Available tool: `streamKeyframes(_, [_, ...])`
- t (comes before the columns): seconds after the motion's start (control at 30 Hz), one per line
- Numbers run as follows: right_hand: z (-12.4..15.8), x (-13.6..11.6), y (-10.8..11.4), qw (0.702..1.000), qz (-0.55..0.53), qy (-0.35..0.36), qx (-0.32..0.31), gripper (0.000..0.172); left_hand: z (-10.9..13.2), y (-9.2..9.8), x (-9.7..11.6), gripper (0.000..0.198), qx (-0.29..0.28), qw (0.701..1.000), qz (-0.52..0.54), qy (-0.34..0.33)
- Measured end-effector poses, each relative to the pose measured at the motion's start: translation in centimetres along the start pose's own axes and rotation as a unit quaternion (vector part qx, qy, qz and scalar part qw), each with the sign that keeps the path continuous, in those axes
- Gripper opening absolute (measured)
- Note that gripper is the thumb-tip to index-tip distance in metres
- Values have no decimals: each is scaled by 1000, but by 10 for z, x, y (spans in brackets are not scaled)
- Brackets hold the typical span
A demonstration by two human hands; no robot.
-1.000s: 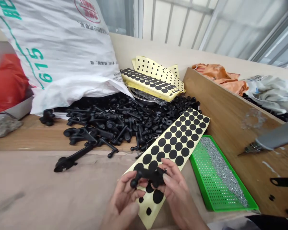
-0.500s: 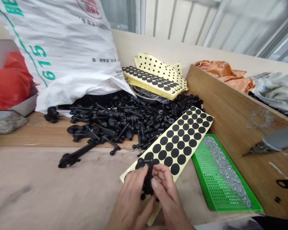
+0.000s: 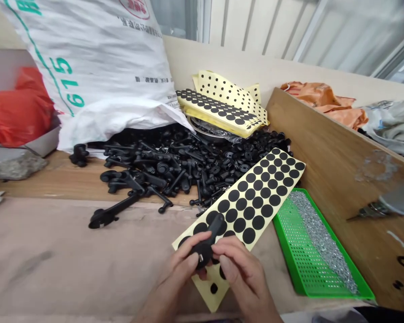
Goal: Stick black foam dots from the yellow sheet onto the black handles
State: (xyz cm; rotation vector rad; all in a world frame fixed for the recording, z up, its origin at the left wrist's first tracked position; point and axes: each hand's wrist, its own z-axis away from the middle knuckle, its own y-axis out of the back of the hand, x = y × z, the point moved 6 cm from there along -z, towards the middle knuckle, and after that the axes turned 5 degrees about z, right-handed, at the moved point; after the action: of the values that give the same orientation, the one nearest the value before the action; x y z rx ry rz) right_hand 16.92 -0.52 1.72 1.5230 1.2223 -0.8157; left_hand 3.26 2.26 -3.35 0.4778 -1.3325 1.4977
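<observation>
A black plastic crank handle (image 3: pixel 207 246) is held over the sticker sheet, its round end toward me and its arm pointing away. My left hand (image 3: pixel 178 267) grips the round end between thumb and fingers. On the other side, my right hand (image 3: pixel 244 271) has its fingers closed against the handle's edge; what its fingertips pinch there is partly hidden. Beneath both hands lies a pale yellow sheet of round black stickers (image 3: pixel 256 195), slanting away to the right. Beyond it spreads a pile of black plastic handles and small parts (image 3: pixel 175 163).
A white woven sack (image 3: pixel 114 67) stands behind the pile. More sticker sheets (image 3: pixel 222 107) are stacked at the back. At right, a green basket (image 3: pixel 291 264) holds small metal pieces, beside a wooden board (image 3: pixel 326 152) and a grey tool with a pointed tip (image 3: pixel 387 204). A red bag (image 3: pixel 20 107) sits left.
The crank handle has been turned over in my hands, so its round end now faces me and the knob no longer shows. The view has shifted slightly.
</observation>
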Motion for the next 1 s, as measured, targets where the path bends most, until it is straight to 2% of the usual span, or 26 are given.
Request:
streamKeyframes(0.2, [7,-4,-2,998,57,30,19,26,11,2,1,43,6,995,-100,-22])
streamKeyframes(0.4, [14,-8,0,986,139,76,43,35,15,8,-1,42,4,975,-210,-74])
streamKeyframes(0.57, [17,-9,-2,974,199,108,-7,50,17,6,-1,43,11,974,-213,-79])
streamKeyframes(0.73, [23,-7,-4,965,224,134,-12,60,18,6,1,41,23,974,-206,-94])
streamKeyframes(0.87, [23,-7,-4,966,223,129,-12,57,21,7,5,39,41,961,-249,-116])
streamKeyframes(1.0, [19,-6,-4,980,171,99,-8,47,23,4,6,36,35,948,-281,-143])
